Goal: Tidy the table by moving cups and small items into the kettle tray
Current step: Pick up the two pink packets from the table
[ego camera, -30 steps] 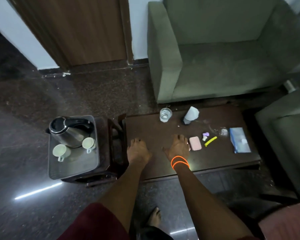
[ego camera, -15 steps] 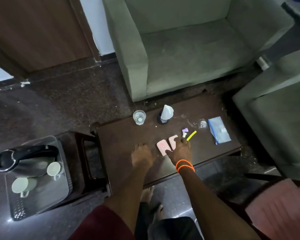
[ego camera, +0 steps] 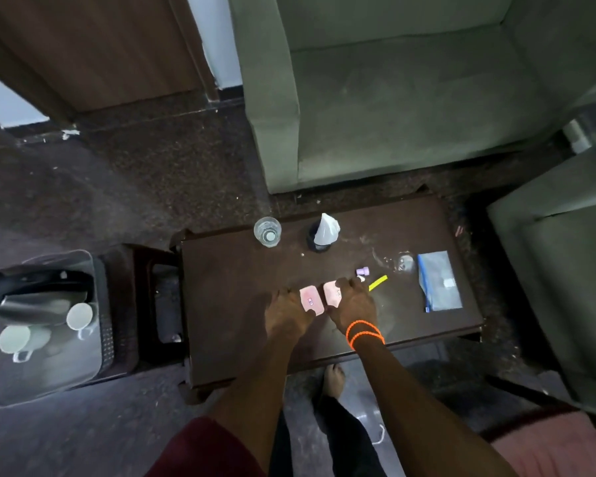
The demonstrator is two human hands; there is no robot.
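Centre frame, dark worktop: left hand and right hand flat, fingers loose, each touching a pink packet (second), neither gripped. Probably light, thin, flexible; pinch by edges. Kettle tray lower left, well apart.

A green armchair stands beside a wooden door.

Dark table holds glass, pink packets.
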